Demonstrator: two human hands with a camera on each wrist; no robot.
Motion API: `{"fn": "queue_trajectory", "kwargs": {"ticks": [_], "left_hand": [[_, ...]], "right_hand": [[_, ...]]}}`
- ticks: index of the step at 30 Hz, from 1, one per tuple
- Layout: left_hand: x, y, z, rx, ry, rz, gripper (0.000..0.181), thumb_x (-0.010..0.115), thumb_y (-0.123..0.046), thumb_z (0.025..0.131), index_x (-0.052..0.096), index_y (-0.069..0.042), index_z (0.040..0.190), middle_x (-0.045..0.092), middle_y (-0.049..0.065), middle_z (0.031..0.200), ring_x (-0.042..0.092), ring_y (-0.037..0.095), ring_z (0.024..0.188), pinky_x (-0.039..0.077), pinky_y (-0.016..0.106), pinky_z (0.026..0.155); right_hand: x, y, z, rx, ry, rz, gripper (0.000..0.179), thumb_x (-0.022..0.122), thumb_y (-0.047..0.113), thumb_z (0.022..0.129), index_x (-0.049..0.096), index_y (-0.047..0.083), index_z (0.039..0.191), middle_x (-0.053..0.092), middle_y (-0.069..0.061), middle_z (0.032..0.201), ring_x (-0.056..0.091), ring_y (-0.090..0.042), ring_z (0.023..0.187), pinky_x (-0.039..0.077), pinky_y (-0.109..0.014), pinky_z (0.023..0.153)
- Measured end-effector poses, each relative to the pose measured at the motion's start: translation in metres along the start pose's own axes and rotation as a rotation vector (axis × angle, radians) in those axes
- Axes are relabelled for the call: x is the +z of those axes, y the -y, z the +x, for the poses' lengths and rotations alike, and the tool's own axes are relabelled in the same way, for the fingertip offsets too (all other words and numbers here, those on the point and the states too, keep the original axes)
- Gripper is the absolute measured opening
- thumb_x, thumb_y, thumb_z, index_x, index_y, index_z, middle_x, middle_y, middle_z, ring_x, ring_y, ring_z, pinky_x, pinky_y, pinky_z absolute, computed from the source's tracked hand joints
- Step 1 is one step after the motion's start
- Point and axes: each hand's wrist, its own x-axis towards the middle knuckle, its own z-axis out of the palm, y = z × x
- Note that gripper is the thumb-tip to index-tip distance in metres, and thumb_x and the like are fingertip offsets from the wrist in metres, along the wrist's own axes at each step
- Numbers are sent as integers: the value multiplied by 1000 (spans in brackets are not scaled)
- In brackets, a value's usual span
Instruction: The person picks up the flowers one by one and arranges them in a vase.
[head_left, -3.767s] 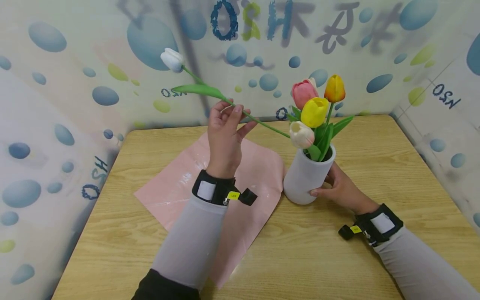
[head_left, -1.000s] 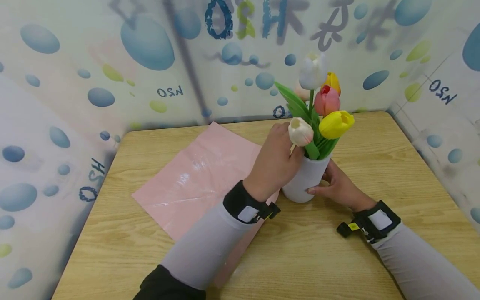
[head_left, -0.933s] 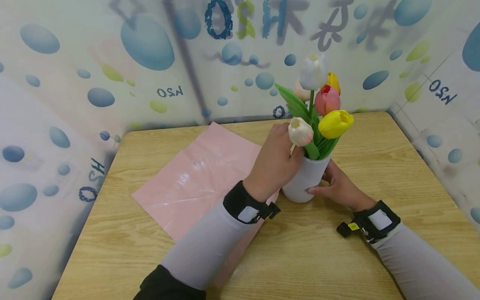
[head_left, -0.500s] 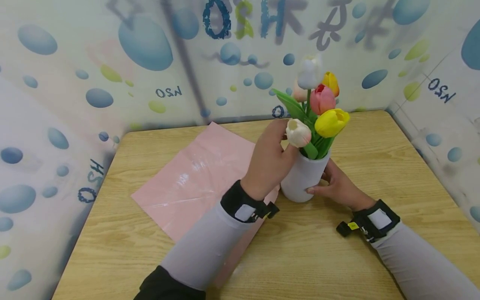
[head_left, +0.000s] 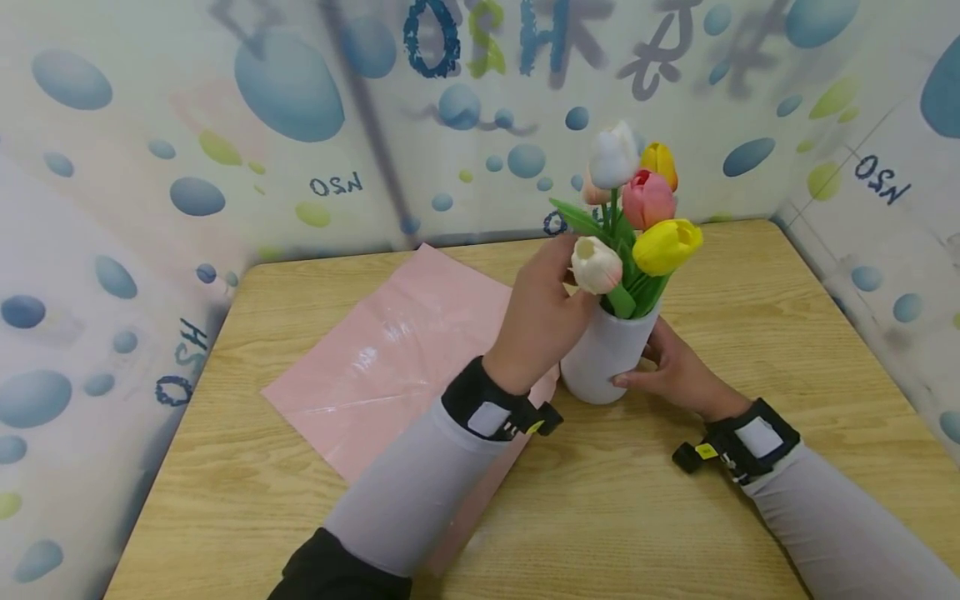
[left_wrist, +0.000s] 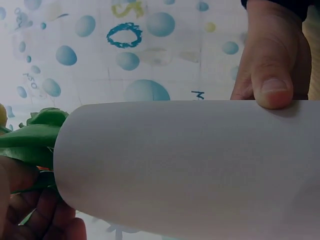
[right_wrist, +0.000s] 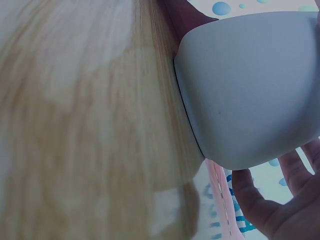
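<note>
A white vase (head_left: 606, 358) stands on the table, holding several artificial tulips. Among them are a white tulip (head_left: 615, 155) at the top, a pink tulip (head_left: 648, 200), a yellow tulip (head_left: 666, 247) and an orange-yellow tulip (head_left: 659, 163). A cream tulip (head_left: 596, 265) leans over the rim in front of my left fingertips. My left hand (head_left: 538, 312) is at the vase's mouth, its fingers curled round a green stem, seemingly the white tulip's; in the left wrist view those fingers (left_wrist: 45, 215) sit among the leaves. My right hand (head_left: 686, 371) grips the lower side of the vase (right_wrist: 250, 90).
A sheet of pink wrapping paper (head_left: 390, 358) lies flat on the wooden table (head_left: 675, 525), left of the vase and partly under my left forearm. A printed backdrop (head_left: 262, 192) rises behind the table's back edge.
My left hand has brought the white tulip from the left over to the vase and into it. In the last second that bloom has sunk slightly lower. The right hand stays on the vase.
</note>
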Motion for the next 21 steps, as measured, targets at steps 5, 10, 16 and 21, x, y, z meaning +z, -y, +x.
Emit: {"fn": "queue_trajectory", "kwargs": {"ticks": [5, 10, 16, 21], "left_hand": [[-1, 3, -3, -27, 52, 16, 32, 66, -9, 99, 61, -4, 130, 67, 8, 127, 64, 17, 110, 58, 29, 95], [-2, 4, -4, -14, 81, 74, 26, 67, -14, 100, 64, -6, 124, 66, 6, 117, 61, 18, 104, 56, 27, 90], [1, 9, -9, 2, 96, 81, 28, 64, -19, 102, 69, -8, 128, 62, 5, 117, 57, 19, 104, 53, 25, 83], [3, 11, -11, 6, 91, 74, 26, 64, -21, 102, 71, -8, 123, 58, 5, 115, 55, 20, 105, 52, 24, 80]], "right_hand": [[0, -1, 0, -9, 5, -2, 97, 83, 0, 85, 27, 22, 161, 44, 3, 155, 49, 1, 134, 45, -14, 105], [0, -2, 0, -10, 8, -9, 97, 83, 1, 85, 26, 20, 162, 45, 2, 154, 49, 3, 133, 45, -14, 105], [0, 0, 0, -8, 2, -19, 97, 84, 2, 85, 26, 20, 162, 45, -3, 155, 50, 3, 132, 46, -14, 104], [0, 2, 0, -3, 1, -19, 97, 83, 1, 86, 26, 19, 162, 45, -2, 155, 51, 3, 131, 45, -13, 104]]}}
